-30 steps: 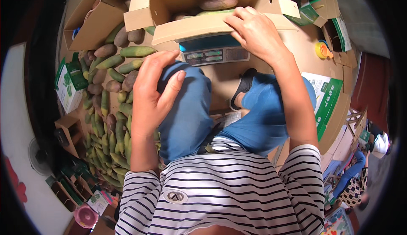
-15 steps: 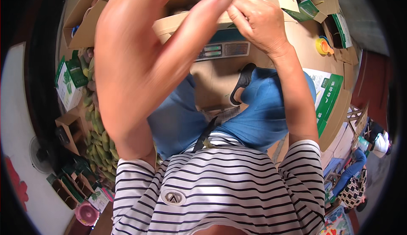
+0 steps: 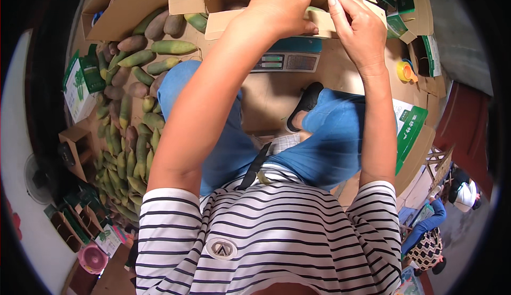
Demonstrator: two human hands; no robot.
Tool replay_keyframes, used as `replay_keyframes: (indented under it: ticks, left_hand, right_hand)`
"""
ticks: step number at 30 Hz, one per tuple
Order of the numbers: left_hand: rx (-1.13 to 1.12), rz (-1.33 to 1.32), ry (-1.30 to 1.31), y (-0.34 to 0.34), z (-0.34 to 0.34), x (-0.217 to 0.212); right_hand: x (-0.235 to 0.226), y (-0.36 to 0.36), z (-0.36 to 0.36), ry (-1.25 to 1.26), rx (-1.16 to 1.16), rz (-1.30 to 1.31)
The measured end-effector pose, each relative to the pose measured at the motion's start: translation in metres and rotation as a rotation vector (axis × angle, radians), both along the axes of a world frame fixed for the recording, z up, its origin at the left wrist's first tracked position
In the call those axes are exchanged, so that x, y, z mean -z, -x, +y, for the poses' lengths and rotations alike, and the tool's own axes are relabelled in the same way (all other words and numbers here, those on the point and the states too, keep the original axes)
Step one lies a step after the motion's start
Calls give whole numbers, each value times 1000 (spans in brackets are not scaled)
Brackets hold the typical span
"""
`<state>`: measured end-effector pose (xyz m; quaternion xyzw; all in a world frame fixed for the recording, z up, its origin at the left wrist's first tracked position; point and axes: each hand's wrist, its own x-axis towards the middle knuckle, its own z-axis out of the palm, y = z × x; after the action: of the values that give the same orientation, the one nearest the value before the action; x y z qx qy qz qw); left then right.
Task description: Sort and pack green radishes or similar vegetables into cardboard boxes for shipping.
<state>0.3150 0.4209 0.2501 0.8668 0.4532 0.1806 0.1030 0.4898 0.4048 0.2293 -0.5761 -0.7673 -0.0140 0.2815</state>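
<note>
An open cardboard box [image 3: 223, 25] stands at the top of the view, its front flap folded toward me. My left hand [image 3: 279, 7] reaches over that flap at the box's mouth, its fingers apart and its thumb pointing right; nothing shows in it. Farther right, my right hand [image 3: 363, 34] is closed at the box's front right corner, fingers curled against the cardboard and thumb raised. A bit of pale green shows inside the box between my hands, but most of its inside is hidden. Beneath the flap sits a teal digital scale [image 3: 298, 55].
A big heap of green and brownish radish-like vegetables [image 3: 125, 151] covers the floor on the left. Another cardboard box [image 3: 125, 10] stands at the upper left. A yellow tape roll [image 3: 407, 71] lies on the right, above a green-and-white carton [image 3: 412, 130]. Another person [image 3: 431, 223] is at the lower right.
My left hand has gone from close to the camera, blurred, up and away to the box. The right hand has shifted slightly right and down. More of the vegetable heap shows now.
</note>
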Motion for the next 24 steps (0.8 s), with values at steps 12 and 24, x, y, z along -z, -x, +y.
replay_keyframes:
  ticks: [12,24]
  left_hand:
    - [85,262,194,-24,14,20]
    - [100,188,46,-24,17,28]
  right_hand:
    - [2,6,-1,-71,-51,52]
    - [-5,8,-5,-63,-113,102]
